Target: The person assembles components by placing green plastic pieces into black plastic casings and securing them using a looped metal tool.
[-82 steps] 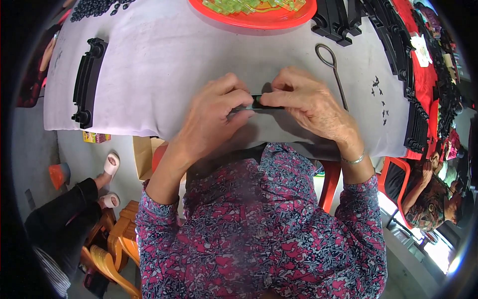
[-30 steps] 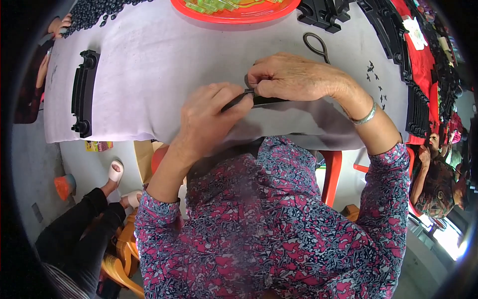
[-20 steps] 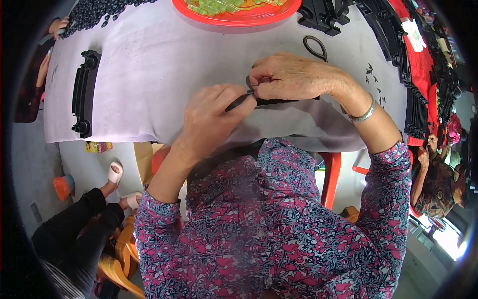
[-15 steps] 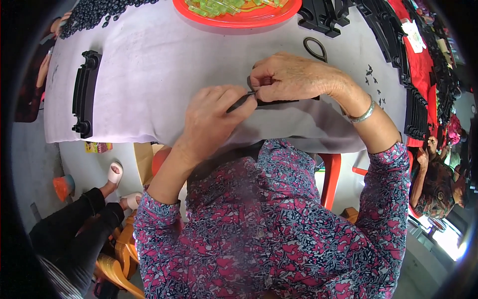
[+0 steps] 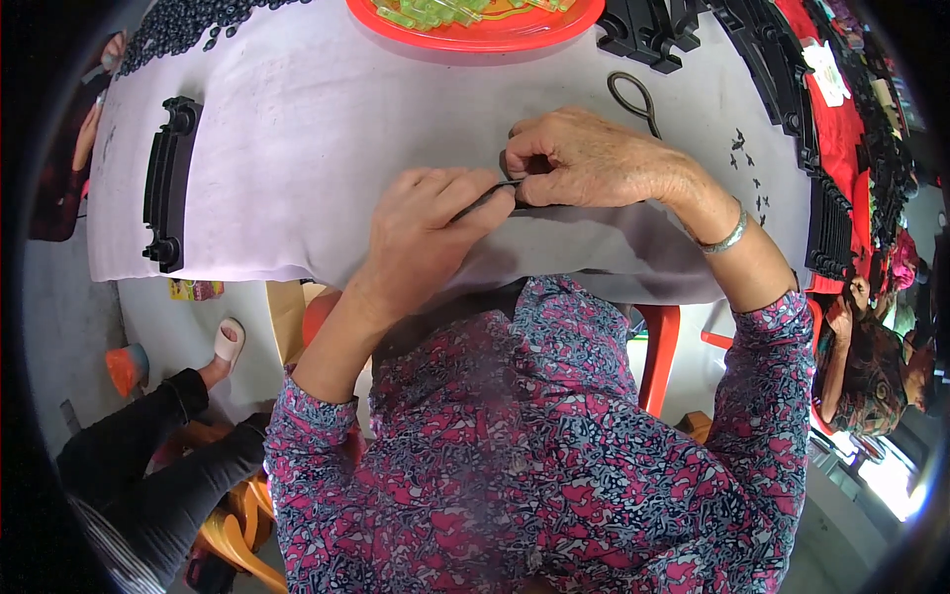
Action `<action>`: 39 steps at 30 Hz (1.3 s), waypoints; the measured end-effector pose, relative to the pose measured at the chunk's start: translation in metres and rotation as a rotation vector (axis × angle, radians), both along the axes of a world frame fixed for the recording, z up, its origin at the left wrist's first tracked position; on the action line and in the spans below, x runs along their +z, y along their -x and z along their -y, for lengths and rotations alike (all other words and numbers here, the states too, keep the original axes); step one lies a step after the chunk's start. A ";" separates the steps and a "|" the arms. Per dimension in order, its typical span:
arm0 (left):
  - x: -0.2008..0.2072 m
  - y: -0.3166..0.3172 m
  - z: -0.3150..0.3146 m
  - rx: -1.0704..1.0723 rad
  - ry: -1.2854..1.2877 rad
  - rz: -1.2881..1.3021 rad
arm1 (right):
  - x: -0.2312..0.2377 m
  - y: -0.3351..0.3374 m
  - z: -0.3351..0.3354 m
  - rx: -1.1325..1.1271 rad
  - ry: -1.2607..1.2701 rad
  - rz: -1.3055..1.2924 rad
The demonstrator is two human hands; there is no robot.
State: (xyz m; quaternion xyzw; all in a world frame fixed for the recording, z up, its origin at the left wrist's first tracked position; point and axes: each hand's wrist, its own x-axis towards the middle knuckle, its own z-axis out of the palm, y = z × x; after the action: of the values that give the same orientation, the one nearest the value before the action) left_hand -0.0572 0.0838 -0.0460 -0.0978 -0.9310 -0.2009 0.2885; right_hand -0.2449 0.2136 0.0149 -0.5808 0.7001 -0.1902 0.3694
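Note:
My left hand (image 5: 427,230) is closed on a slim black plastic part (image 5: 487,198), thumb and forefinger pinching it near the table's front edge. Right beside it, my right hand (image 5: 594,158) has its fingers curled and pressed together at the part's right end. Whatever small piece sits between those fingertips is hidden. Beyond my right wrist lies a dark loop-shaped handle (image 5: 633,96). Several tiny black pieces (image 5: 760,185) are scattered on the cloth to the right.
A red plate (image 5: 475,42) of clear green pieces stands at the far side. A long black part (image 5: 170,185) lies at left, and small black round pieces (image 5: 193,32) are heaped far left. More black parts (image 5: 829,228) line the right edge. Other people sit on both sides.
My right hand has shifted slightly to the right, and the black part's right end no longer shows beyond it. At the left, another person's one foot has drawn out of sight.

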 end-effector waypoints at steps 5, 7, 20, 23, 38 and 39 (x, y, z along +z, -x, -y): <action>0.000 -0.002 0.000 -0.004 -0.035 -0.022 | 0.003 -0.001 0.002 0.022 -0.065 -0.029; -0.002 -0.002 0.000 0.011 -0.047 -0.036 | 0.004 -0.002 0.001 0.025 -0.018 -0.071; -0.001 0.001 0.002 -0.013 -0.056 -0.028 | 0.011 0.002 0.005 0.091 -0.189 -0.137; 0.000 0.002 0.002 -0.021 -0.071 -0.040 | 0.009 0.003 0.005 0.103 -0.137 -0.172; 0.012 0.005 0.003 -0.029 -0.134 0.121 | 0.008 -0.002 -0.007 -0.018 -0.040 -0.132; 0.012 0.004 0.003 -0.033 -0.127 0.137 | 0.009 -0.003 -0.007 -0.058 -0.060 -0.136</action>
State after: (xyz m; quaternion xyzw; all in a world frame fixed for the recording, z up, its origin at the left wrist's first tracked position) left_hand -0.0615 0.0807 -0.0339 -0.0808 -0.9323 -0.2704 0.2263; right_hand -0.2419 0.2211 0.0242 -0.5604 0.7454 -0.1399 0.3327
